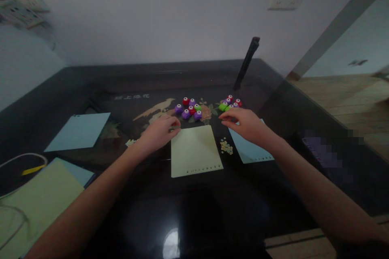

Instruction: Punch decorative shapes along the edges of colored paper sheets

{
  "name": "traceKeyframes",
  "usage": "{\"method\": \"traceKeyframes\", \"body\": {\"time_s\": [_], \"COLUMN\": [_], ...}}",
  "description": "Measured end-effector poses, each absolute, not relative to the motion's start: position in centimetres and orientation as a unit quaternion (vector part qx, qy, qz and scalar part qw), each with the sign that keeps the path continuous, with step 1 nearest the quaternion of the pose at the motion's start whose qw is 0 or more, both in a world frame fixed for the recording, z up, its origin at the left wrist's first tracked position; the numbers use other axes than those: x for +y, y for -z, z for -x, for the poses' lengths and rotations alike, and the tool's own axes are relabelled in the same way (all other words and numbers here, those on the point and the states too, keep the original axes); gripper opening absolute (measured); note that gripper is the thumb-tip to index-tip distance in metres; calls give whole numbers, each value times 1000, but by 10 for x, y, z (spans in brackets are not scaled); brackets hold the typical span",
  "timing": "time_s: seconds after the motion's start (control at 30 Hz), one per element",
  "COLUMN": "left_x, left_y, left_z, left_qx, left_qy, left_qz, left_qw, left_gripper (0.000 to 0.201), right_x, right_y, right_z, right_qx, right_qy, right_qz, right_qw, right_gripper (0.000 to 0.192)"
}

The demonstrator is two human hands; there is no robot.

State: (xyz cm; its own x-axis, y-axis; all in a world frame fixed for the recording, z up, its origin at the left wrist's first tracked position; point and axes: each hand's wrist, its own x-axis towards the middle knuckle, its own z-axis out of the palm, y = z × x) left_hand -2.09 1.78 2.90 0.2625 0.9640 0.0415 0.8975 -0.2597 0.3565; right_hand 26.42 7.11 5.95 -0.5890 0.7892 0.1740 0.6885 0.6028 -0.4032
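Note:
My left hand (159, 131) hovers by the upper left corner of a pale yellow sheet of paper (196, 149), fingers curled, with a gap between thumb and forefinger and nothing visible in it. Just beyond lies a cluster of small purple, red and green pieces (186, 114) with white round tops and dark centres. My right hand (244, 123) is over the top of a light blue sheet (253, 149), its thumb apart from the forefinger. Close in front of its fingertips sits a second cluster of such pieces (225, 106), partly hidden by the hand.
Small pale bits (226, 146) lie right of the yellow sheet, others (131, 142) by my left wrist. At left are a blue sheet (79, 131), stacked papers (39, 202) and a white cable (22, 155). A black upright bar (246, 62) stands at the back right.

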Motion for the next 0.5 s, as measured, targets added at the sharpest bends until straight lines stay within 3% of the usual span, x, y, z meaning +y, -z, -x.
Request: {"method": "traceKeyframes", "body": {"time_s": [0.1, 0.3, 0.5], "left_x": [9, 2, 5], "left_y": [-21, -8, 2], "left_z": [19, 15, 17], "left_qx": [602, 600, 591], "left_qy": [-101, -85, -69], "left_qz": [-782, -791, -797], "left_qw": [121, 92, 101], "left_gripper": [36, 69, 72], "right_x": [76, 77, 72], "right_y": [-44, -12, -4], "right_z": [-240, -229, -227], "right_qx": [-913, -935, -937], "right_qy": [-123, -73, -36], "right_qz": [378, 341, 345], "right_qw": [88, 59, 49], "right_gripper": [28, 67, 67]}}
